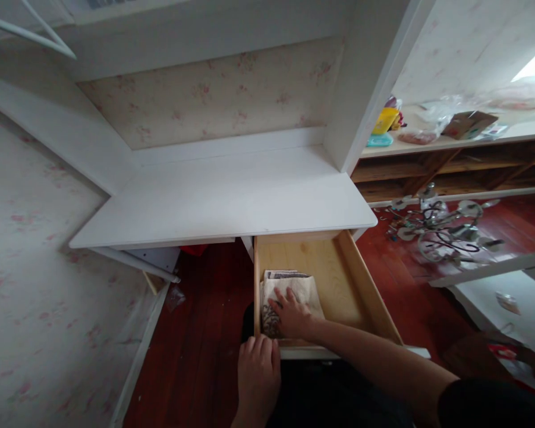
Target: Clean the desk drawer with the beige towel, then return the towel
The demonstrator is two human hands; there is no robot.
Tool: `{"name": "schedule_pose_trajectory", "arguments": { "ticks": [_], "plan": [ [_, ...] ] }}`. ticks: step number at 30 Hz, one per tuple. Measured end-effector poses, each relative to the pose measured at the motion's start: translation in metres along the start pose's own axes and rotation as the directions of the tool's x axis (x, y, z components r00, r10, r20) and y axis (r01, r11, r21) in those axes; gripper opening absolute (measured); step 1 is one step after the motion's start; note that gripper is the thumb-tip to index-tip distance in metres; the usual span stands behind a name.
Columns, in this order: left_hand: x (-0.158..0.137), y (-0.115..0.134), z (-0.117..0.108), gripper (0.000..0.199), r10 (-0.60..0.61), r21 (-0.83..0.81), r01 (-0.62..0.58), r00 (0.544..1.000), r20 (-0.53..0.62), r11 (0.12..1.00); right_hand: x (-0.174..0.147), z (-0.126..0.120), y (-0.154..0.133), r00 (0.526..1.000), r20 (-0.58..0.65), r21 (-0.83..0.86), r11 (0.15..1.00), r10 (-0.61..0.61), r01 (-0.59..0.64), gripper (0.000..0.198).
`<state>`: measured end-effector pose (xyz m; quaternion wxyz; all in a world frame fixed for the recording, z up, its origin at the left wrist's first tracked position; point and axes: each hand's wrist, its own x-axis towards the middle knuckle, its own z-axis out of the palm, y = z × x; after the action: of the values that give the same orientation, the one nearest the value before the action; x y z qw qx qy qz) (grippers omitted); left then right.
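- Floral wallpaper (31, 238) and a red-brown wooden floor (200, 339) frame a white desk (232, 193) across the middle of the frame.
- Right hand (294, 315), at lower center, lies palm down with fingers spread on a folded cloth (311, 288), its forearm reaching in from the lower right.
- Left hand (258, 365), at the bottom center, curls its fingers over the near left corner of a pulled-out drawer (339, 267); its grip beneath the rim cannot be seen.
- Folded in layers, the pale cloth with dark patterning rests inside the drawer, against its left side, below and right of the frame's center.
- By its look, the cloth should prove light, soft and limp, neither fragile nor especially slippery, though loose layers could slide apart if only the top one is pinched.
- Best hold, judging by the folds, would be its right-hand edge, beside bare drawer bottom, with fingers slipped under the whole stack and thumb on top.
- Beyond the drawer, a metal chandelier (463, 230) sits on the floor at right.
- Farther out, a low shelf unit (446, 147) at upper right carries a yellow container (386, 120) and a cardboard box (470, 125).
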<state>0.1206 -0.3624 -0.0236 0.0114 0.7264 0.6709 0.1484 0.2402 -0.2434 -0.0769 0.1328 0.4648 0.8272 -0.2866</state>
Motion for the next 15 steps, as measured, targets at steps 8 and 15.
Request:
{"name": "schedule_pose_trajectory", "arguments": {
  "ticks": [8,15],
  "plan": [
    [-0.001,0.001,0.004,0.028,-0.049,0.004,0.049,0.998,-0.034,0.999,0.063,-0.041,-0.004,0.983,-0.012,-0.064,0.981,0.181,-0.181,0.068],
    [-0.002,0.0,0.007,0.025,-0.033,-0.021,0.032,0.998,-0.054,0.999,0.114,-0.059,0.012,0.97,-0.107,-0.051,0.973,0.218,-0.224,0.067]
  ]
}}
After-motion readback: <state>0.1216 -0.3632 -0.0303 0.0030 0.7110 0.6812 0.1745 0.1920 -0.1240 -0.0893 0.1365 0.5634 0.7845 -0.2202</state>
